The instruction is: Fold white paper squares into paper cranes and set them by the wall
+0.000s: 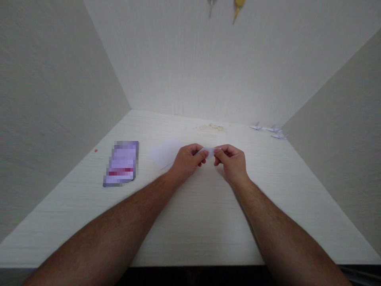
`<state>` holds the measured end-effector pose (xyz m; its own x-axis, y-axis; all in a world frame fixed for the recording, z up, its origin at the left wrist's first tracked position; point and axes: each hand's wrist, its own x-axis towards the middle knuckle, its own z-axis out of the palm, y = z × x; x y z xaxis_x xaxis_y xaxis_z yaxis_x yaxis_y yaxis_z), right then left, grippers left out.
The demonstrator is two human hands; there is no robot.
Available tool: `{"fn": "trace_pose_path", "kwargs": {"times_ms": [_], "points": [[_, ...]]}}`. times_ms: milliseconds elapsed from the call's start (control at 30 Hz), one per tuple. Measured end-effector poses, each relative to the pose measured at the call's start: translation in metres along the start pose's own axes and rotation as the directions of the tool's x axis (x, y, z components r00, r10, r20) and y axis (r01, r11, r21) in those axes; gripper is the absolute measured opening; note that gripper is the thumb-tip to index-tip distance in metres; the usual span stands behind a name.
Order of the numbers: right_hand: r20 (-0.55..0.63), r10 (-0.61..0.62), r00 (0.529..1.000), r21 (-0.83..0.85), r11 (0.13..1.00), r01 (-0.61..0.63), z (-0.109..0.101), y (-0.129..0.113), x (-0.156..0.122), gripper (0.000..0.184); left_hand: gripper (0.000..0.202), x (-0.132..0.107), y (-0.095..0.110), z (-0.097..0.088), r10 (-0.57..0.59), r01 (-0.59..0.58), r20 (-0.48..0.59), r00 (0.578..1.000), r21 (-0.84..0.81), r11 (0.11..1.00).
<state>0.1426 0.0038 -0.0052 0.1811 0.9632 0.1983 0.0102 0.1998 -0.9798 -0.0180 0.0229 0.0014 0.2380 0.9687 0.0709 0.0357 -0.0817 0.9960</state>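
A small piece of white paper [210,152] is stretched between my two hands above the table. My left hand [189,159] pinches its left end between thumb and fingers. At the other end, my right hand [231,159] grips it the same way, the thumb lying on top. Only the short middle stretch of the paper shows; the fingers hide the rest, so its folds cannot be made out. Just left of my left hand lie flat white paper sheets [165,153], partly covered by that hand.
A pixelated phone-like rectangle [122,163] lies on the left of the white table [196,222]. Several small folded paper figures [279,136] sit at the back right corner. An orange speck [95,150] is near the left wall. Walls enclose three sides; two key-like objects [238,8] hang on the back one.
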Motion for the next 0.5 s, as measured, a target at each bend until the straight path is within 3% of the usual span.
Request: {"fn": "trace_pose_path", "kwargs": {"times_ms": [500], "points": [[-0.062, 0.045, 0.997, 0.096, 0.995, -0.039, 0.0004, 0.0019, -0.0014, 0.017, 0.024, -0.0033, 0.0045, 0.0016, 0.026, -0.026, -0.003, 1.0, -0.056, 0.998]]}}
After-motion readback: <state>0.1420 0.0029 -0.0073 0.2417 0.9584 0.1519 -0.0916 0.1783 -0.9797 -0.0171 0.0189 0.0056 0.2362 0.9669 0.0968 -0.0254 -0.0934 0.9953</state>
